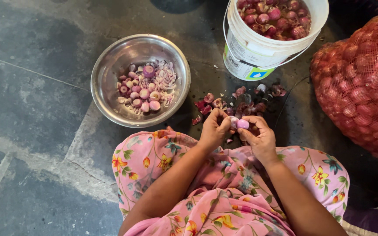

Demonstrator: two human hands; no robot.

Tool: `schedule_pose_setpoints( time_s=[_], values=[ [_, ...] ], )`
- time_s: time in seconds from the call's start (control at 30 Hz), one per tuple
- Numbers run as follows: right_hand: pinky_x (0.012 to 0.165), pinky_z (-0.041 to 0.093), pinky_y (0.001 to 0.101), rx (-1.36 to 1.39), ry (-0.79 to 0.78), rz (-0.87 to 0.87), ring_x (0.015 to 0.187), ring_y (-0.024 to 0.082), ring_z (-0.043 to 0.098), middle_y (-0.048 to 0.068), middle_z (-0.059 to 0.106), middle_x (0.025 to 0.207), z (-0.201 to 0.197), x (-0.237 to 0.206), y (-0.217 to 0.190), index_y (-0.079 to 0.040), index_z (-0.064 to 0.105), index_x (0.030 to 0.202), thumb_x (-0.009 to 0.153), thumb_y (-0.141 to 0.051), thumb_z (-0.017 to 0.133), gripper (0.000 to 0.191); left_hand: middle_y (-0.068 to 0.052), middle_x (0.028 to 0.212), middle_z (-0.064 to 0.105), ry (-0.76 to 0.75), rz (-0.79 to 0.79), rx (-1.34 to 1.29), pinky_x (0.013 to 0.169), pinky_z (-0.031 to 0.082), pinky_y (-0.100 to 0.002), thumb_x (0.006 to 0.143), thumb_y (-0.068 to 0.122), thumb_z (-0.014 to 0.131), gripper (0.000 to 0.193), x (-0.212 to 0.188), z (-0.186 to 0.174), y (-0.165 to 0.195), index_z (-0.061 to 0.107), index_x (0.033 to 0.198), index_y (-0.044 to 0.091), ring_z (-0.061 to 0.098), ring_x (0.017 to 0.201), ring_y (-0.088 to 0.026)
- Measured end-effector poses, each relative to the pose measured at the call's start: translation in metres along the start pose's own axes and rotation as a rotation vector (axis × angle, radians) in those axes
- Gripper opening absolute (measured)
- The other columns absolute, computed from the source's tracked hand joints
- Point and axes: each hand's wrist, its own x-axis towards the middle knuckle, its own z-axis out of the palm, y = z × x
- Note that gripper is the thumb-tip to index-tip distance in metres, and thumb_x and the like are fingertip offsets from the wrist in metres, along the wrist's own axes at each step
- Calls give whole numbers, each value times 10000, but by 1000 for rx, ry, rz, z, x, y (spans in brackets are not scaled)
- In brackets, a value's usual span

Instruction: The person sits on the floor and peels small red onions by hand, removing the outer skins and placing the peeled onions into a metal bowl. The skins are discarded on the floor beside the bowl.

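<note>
A dark grey concrete floor [31, 96] fills the view, worn and mottled with paler patches. A thin seam runs across its left side, and a pale strip lies near the lower left corner.

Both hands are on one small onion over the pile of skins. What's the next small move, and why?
Probably drop the onion into the steel bowl. Held between the left hand and right hand, it looks pale and bare like the peeled ones there, with the skins already shed on the floor.
</note>
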Motion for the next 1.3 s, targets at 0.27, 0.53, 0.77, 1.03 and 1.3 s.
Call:
schedule_pose_setpoints(
  time_s=[0.27,0.53,0.77,1.03,1.3],
  values=[
    [653,524,241,400,16,139,779,105,654,58,709,983,-9,1,19,-12,648,1218,977,-51,673,246,-63,892,638,16,-18,-77,604,579,-240,1022,99,583,96,4,-2,-5,502,1004,52,642,689,-91],
    [872,587,412,811,127,243,962,241,704,109,716,1072,-14,15,27,-61,597,1191,1029,-51,591,163,-57,901,627,-136,-32,54,645,590,-255,1046,86,585,102,-10,4,-7,499,1014,41,657,746,-99],
    [910,590,457,731,239,238,956,274,687,132,701,1053,-15,19,19,-33,611,1298,1052,-128,571,267,-25,874,609,-237,-102,-92,623,587,-267,1049,82,592,115,-13,7,9,498,1000,38,615,742,-72],
    [756,623,375,413,62,557,823,237,727,120,722,996,-25,18,17,-67,649,1217,957,-121,637,266,-225,891,691,114,345,876,726,550,-455,913,127,681,188,5,-21,14,570,1027,26,689,812,-386],
    [708,568,316,-646,-127,-111,805,199,701,118,717,971,56,26,-77,-25,734,1105,859,-127,810,277,-256,1241,607,-45,-216,1351,905,539,-509,927,237,624,404,16,-37,-3,546,1265,32,653,1078,-431]
  ],
)
